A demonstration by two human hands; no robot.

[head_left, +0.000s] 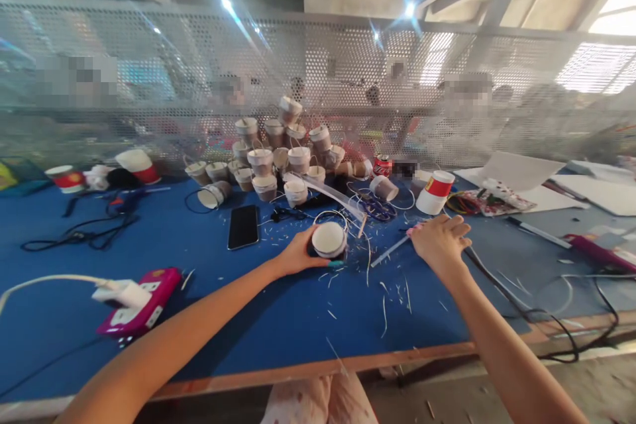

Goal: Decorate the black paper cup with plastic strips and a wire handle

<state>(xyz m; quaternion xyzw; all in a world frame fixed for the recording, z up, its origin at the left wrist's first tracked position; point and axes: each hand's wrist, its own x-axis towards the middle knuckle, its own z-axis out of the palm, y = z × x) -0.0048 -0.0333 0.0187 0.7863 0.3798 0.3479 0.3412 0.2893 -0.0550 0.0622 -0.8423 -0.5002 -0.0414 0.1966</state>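
Grips cup [328, 238] upright in left hand [301, 253], just below frame centre, likely to steady it; extends right hand [440, 244] right of centre, by stick [390, 252] (cannot tell if gripping).

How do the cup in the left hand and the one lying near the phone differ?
The held cup is upright, top facing up; the tipped cup lies on its side. The left hand grips the held cup, while no hand touches the tipped cup. Both have pale tops.
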